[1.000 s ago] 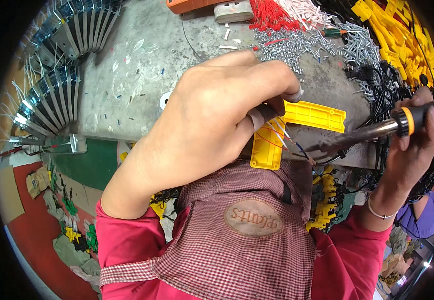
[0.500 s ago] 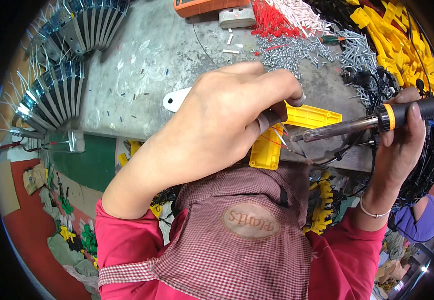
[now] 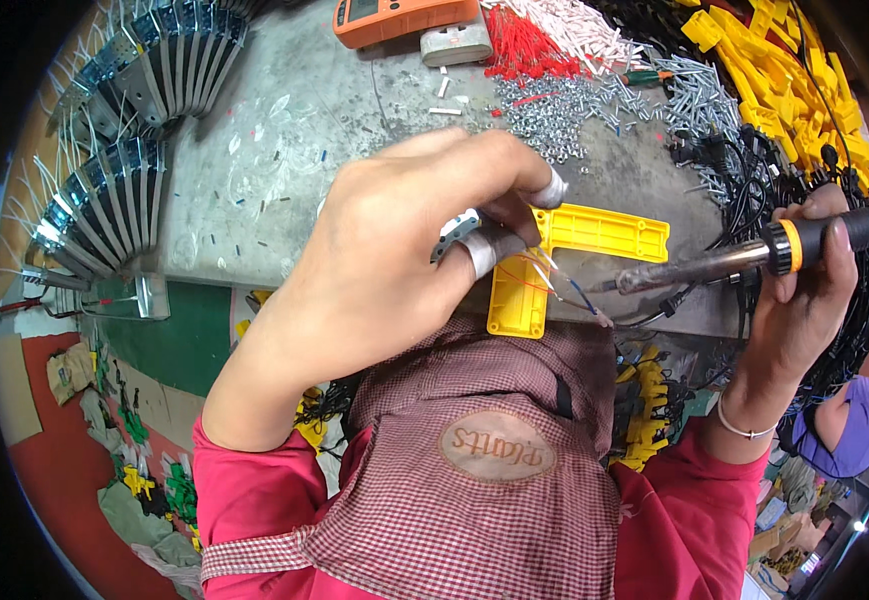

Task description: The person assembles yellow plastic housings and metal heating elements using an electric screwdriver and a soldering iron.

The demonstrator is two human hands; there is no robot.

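Note:
My right hand (image 3: 812, 290) is wrapped around the black and orange handle of a soldering iron (image 3: 699, 268). The iron's metal barrel points left, with its tip just right of some thin wires (image 3: 558, 276) in white, red and blue. My left hand (image 3: 404, 225), tape on its thumb and index finger, is curled over the work; thumb and a bent finger pinch at the near end of these wires. Directly beneath lies an angled yellow plastic housing (image 3: 604, 232) with a ribbed inside. A metal piece (image 3: 457, 232) shows partly behind the thumb; the hand hides the rest.
Nuts (image 3: 544, 120), screws (image 3: 699, 105), red pieces (image 3: 524, 45) and white tubes (image 3: 589, 30) are heaped at the back. An orange meter (image 3: 404, 20) stands behind. Yellow parts (image 3: 784, 75) and black cables (image 3: 744, 165) crowd the right; metal plates (image 3: 104, 205) stand left.
My left index finger has lifted away from the thumb, uncovering more of the housing's corner. The iron's tip has drawn slightly off the wires. The whole view has shifted a little.

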